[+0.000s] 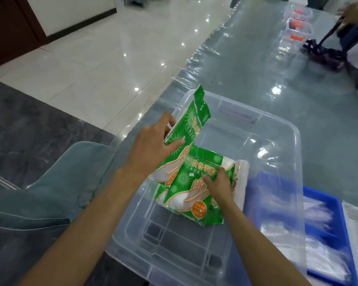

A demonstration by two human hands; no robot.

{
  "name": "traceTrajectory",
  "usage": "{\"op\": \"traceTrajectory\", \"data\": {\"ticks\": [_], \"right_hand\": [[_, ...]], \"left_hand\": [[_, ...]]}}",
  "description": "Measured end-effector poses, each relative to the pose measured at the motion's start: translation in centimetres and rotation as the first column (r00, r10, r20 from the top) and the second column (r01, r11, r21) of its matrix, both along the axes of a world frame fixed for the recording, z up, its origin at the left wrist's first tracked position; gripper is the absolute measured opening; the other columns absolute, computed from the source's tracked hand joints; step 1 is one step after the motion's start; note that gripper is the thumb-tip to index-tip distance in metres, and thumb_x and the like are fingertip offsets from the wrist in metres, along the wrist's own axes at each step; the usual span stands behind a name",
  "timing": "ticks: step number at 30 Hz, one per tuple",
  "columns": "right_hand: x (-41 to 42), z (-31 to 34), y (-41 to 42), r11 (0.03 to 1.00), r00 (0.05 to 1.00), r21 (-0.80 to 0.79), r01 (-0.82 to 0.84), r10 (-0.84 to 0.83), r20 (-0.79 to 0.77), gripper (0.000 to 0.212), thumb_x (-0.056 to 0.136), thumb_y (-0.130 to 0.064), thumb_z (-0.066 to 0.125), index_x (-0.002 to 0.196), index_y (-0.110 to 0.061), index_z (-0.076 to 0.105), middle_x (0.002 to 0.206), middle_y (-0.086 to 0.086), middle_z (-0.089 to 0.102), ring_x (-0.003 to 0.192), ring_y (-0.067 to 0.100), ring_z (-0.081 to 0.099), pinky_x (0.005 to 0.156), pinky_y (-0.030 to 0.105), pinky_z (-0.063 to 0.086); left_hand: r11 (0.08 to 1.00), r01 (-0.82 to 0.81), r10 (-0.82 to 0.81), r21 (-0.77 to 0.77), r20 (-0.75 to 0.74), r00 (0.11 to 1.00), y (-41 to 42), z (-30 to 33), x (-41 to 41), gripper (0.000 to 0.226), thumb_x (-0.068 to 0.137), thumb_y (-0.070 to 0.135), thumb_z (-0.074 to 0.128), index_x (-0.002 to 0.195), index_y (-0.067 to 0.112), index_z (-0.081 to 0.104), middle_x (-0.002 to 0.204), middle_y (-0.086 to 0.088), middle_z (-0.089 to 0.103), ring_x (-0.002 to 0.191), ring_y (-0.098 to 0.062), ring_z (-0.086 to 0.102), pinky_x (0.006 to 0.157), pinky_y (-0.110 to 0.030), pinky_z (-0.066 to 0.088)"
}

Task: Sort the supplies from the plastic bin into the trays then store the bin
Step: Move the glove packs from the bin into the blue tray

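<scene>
Plastic bin (277, 129), clear, sits on the counter (256, 65) under glossy film, both hands inside it. Left hand (153, 141): grip pinching the upper green glove packet (191, 120), thumb on the printed face, fingers curled behind the edge; packet stands tilted, top corner poking above the bin's far rim. Right hand (220, 183): grip pressed down on a second green glove packet (194, 188), fingers curled over its right edge; packet lies flat near the bin's middle, overlapping the foot of the first. More green packaging shows beneath, count unclear. White roll-like item (241, 174) lies just beside the right hand, against the packet's right edge. Blue tray (327, 199) touches the bin's right side, holding clear plastic bags. Stacked clear containers (296, 27) with orange labels sit far back on the counter. Teal chair (50, 193) at left.
</scene>
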State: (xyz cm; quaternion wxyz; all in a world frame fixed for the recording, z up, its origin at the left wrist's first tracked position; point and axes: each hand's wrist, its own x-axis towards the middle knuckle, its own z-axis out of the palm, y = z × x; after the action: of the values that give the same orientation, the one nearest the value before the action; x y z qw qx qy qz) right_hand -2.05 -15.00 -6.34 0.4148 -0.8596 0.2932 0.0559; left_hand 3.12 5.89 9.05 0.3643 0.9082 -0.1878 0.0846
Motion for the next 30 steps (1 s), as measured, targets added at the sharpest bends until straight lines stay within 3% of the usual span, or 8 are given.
{"op": "traceTrajectory", "data": {"ticks": [6,9,12,18,20,22,25,30], "right_hand": [[0.9,-1.1,1.1,0.982,0.982,0.056,0.182,-0.184,0.038,0.093,0.070,-0.029,0.084,0.143,-0.010,0.029,0.141,0.020,0.038,0.127,0.041,0.043,0.107,0.052,0.038],[1.0,-1.2,1.2,0.968,0.972,0.114,0.225,-0.232,0.043,0.099,0.068,-0.012,0.086,0.145,-0.013,0.024,0.143,0.021,0.034,0.125,0.039,0.045,0.106,0.044,0.039],[1.0,-1.4,1.4,0.941,0.959,0.231,0.246,-0.271,0.082,0.099,0.069,-0.006,0.084,0.145,-0.011,0.022,0.137,0.017,0.049,0.125,0.034,0.051,0.100,0.034,0.041],[1.6,0.4,0.8,0.894,0.930,0.371,0.252,-0.330,0.164,0.073,0.072,-0.012,0.083,0.133,-0.011,0.043,0.115,0.013,0.068,0.101,0.027,0.067,0.092,0.047,0.054],[1.9,1.8,0.2,0.917,0.943,0.355,0.185,-0.267,0.199,0.043,0.073,-0.016,0.082,0.111,-0.017,0.061,0.102,0.008,0.072,0.090,0.024,0.070,0.085,0.048,0.057],[2.2,3.6,-0.4,0.938,0.945,0.323,0.128,-0.214,0.246,0.024,0.073,-0.016,0.081,0.092,-0.022,0.068,0.092,0.006,0.074,0.083,0.023,0.071,0.080,0.049,0.058],[2.4,6.4,-1.3,0.961,0.921,0.263,0.081,-0.173,0.349,0.021,0.073,-0.017,0.082,0.091,-0.016,0.071,0.087,0.003,0.074,0.083,0.022,0.070,0.082,0.048,0.056],[1.9,11.2,-2.9,0.978,0.877,0.204,0.033,-0.126,0.464,0.022,0.074,-0.024,0.081,0.093,-0.023,0.070,0.089,-0.004,0.074,0.087,0.015,0.069,0.085,0.046,0.056]], "left_hand": [[1.000,-0.013,0.013,0.016,-0.002,1.000,-0.1,-0.1,0.1,0.042,0.079,0.044,0.073,0.104,0.025,0.045,0.087,0.002,0.070,0.071,-0.014,0.067,0.065,-0.037,0.059],[1.000,-0.017,0.017,0.012,-0.009,1.000,0.0,0.0,0.1,0.042,0.080,0.045,0.072,0.104,0.025,0.045,0.089,0.001,0.070,0.072,-0.015,0.068,0.066,-0.036,0.059],[1.000,-0.018,0.018,-0.011,-0.029,0.999,0.0,0.1,0.1,0.043,0.078,0.046,0.073,0.105,0.025,0.045,0.089,0.003,0.070,0.071,-0.014,0.068,0.066,-0.035,0.059],[0.987,-0.036,0.016,-0.159,-0.127,0.992,0.2,0.2,-0.1,0.047,0.072,0.049,0.075,0.103,0.028,0.048,0.085,0.004,0.072,0.071,-0.009,0.070,0.065,-0.038,0.059],[0.977,-0.033,-0.001,-0.210,-0.159,0.987,0.2,0.2,-0.2,0.046,0.070,0.050,0.075,0.102,0.028,0.049,0.085,0.004,0.073,0.072,-0.006,0.070,0.066,-0.039,0.060],[0.969,-0.038,-0.006,-0.245,-0.174,0.985,0.2,0.3,-0.3,0.046,0.069,0.048,0.076,0.101,0.027,0.050,0.085,0.004,0.073,0.071,-0.006,0.071,0.067,-0.039,0.060],[0.951,-0.047,-0.013,-0.306,-0.191,0.981,0.0,0.8,-0.6,0.045,0.069,0.042,0.078,0.102,0.024,0.053,0.083,0.008,0.073,0.069,-0.001,0.070,0.066,-0.033,0.060],[0.928,-0.026,-0.015,-0.372,-0.106,0.994,-0.8,2.5,-1.4,0.040,0.073,0.035,0.078,0.102,0.022,0.053,0.077,0.016,0.068,0.065,0.002,0.069,0.056,-0.015,0.054]]}}
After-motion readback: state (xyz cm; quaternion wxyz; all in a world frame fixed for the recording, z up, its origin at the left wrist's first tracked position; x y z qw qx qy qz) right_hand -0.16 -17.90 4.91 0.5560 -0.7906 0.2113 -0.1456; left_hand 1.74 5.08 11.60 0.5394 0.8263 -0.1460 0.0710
